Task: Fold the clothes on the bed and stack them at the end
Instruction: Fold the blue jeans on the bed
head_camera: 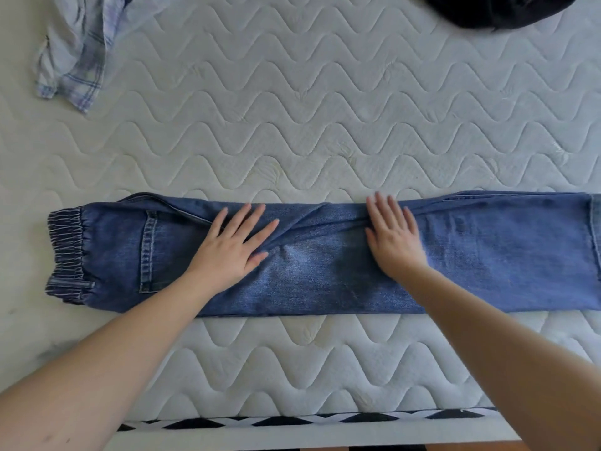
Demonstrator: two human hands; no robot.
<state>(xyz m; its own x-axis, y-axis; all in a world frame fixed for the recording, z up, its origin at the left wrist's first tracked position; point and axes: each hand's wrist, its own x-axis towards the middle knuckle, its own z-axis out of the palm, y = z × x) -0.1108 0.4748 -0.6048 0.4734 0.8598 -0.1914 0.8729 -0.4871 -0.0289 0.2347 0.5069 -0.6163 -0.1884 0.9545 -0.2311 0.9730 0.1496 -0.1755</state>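
A pair of blue jeans (325,281) lies lengthwise across the white quilted mattress (292,125), one leg folded over the other, elastic waistband at the left and hems at the right edge of the view. My left hand (232,245) lies flat on the denim near the seat, fingers straight and spread. My right hand (393,236) presses flat on the thigh area, fingers straight, beside a diagonal crease that runs between the two hands.
A crumpled light blue plaid garment (78,53) lies at the far left of the mattress. A dark garment (497,9) sits at the far right top edge. The mattress's near edge with a black-and-white trim (292,421) runs along the bottom.
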